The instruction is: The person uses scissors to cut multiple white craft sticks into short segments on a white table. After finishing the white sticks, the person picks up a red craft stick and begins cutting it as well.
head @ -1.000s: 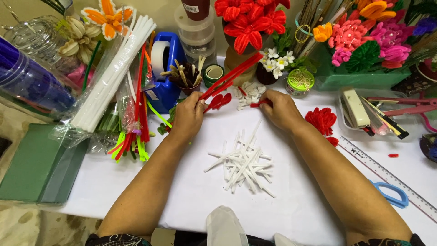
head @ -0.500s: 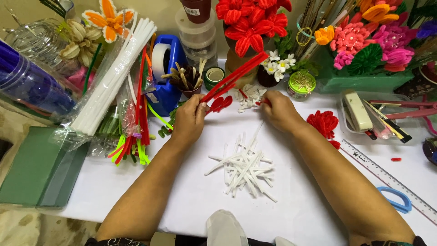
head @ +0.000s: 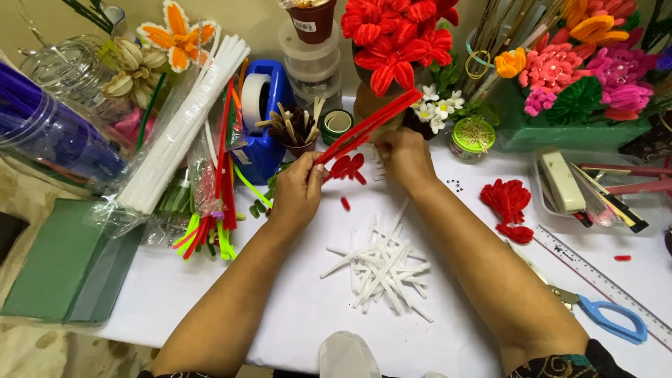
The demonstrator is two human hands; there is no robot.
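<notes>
My left hand grips a bundle of long red pipe cleaners that slants up and to the right. A few red petal loops hang at the bundle's lower end, between my hands. My right hand is closed at the bundle's middle, fingers pinched on it, with a bit of white showing under the fingers. A single red piece lies on the white table below my hands. Nearer to me sits a pile of short white pipe cleaner pieces.
A heap of red petal shapes lies to the right, then a ruler and blue-handled scissors. A bag of white sticks, coloured pipe cleaners, a blue tape dispenser and green sheets are left. Finished flowers stand behind.
Both hands have drawn closer together around the red bundle. My right hand moved left and up from the table onto the bundle.
</notes>
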